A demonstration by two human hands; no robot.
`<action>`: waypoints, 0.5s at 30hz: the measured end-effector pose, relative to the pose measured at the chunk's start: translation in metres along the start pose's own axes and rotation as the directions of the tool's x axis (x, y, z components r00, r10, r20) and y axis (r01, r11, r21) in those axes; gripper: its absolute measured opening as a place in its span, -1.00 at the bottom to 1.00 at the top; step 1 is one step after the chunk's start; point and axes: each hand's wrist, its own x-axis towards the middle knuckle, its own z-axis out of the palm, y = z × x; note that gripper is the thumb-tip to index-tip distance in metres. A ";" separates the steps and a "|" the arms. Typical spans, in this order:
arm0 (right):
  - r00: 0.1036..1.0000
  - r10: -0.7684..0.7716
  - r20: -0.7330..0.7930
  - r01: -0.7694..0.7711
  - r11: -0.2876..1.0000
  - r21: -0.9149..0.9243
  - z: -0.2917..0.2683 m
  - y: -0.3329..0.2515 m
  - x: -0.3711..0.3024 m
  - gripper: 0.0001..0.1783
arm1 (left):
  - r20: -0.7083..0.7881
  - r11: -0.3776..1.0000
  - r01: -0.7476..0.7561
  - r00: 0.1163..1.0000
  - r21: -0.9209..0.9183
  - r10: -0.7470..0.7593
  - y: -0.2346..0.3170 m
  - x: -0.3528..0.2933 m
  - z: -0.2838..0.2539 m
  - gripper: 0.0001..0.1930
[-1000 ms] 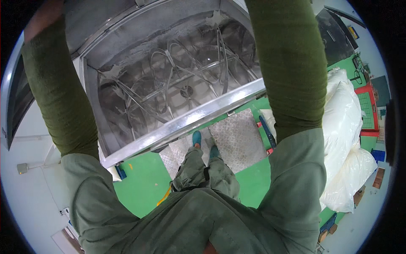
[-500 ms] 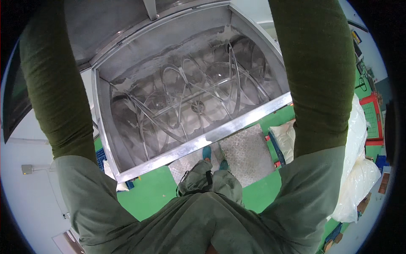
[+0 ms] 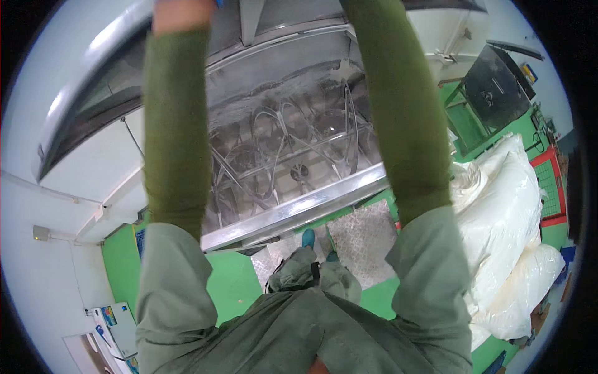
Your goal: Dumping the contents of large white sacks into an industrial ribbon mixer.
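Observation:
Both my arms reach up and away over a large stainless steel ribbon mixer trough (image 3: 293, 209). Of my left hand (image 3: 184, 15) only the wrist and base show at the top edge, in front of the grey raised lid (image 3: 274, 22); its fingers are cut off. A scrap of blue (image 3: 219, 3) is beside it, too small to name. My right hand lies beyond the top edge, and only its green-sleeved forearm (image 3: 402, 93) is in view. Inside the trough, curved metal ribbon blades (image 3: 283, 118) run along a shaft above a round outlet (image 3: 299, 172). Whitish residue coats the walls.
I stand on a patterned metal step (image 3: 361, 237) over a green floor (image 3: 233, 287). White sacks (image 3: 498, 218) are piled at the right, near a red-framed rack (image 3: 549, 187). A dark cabinet (image 3: 498, 87) stands farther back. White walls (image 3: 43, 187) close the left side.
My forearms have drawn closer together and stretched farther up. The base of my left hand has come into view. More of the sacks, dark cabinet and left wall now shows.

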 end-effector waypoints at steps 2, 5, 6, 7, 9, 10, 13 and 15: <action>0.999 -0.040 0.007 0.039 0.996 0.084 -0.039 0.000 -0.044 -0.82 | -0.033 0.993 -0.106 0.994 0.060 0.108 0.028 -0.040 -0.036 -0.28; 0.991 -0.096 -0.092 0.116 0.963 0.244 -0.043 -0.009 -0.082 -0.84 | 0.075 0.992 -0.111 0.992 0.067 0.106 0.032 -0.081 -0.057 -0.33; 0.984 -0.104 -0.148 0.143 0.947 0.289 -0.043 -0.011 -0.084 -0.82 | 0.195 1.000 0.010 0.981 -0.024 -0.005 0.032 -0.084 -0.060 -0.35; 0.974 -0.117 -0.195 0.175 0.933 0.314 -0.046 -0.011 -0.085 -0.80 | 0.198 0.999 0.011 0.980 -0.036 -0.004 0.032 -0.080 -0.057 -0.35; 0.970 -0.156 -0.184 0.195 0.957 0.216 -0.036 -0.006 -0.062 -0.83 | 0.098 0.980 0.004 0.995 -0.197 0.016 0.021 -0.054 -0.046 -0.33; 0.989 -0.121 -0.089 0.138 0.965 0.223 -0.033 -0.005 -0.043 -0.81 | 0.075 0.990 -0.010 0.997 -0.142 0.021 0.014 -0.035 -0.039 -0.30; 0.998 0.020 0.057 -0.025 0.996 0.085 -0.018 0.000 0.024 -0.71 | -0.008 0.998 -0.025 1.000 -0.059 0.024 -0.008 0.025 -0.023 -0.21; 0.999 0.027 0.036 -0.029 0.999 0.043 0.001 0.007 0.049 -0.68 | -0.003 0.999 -0.039 0.999 -0.021 0.039 -0.017 0.045 -0.008 -0.21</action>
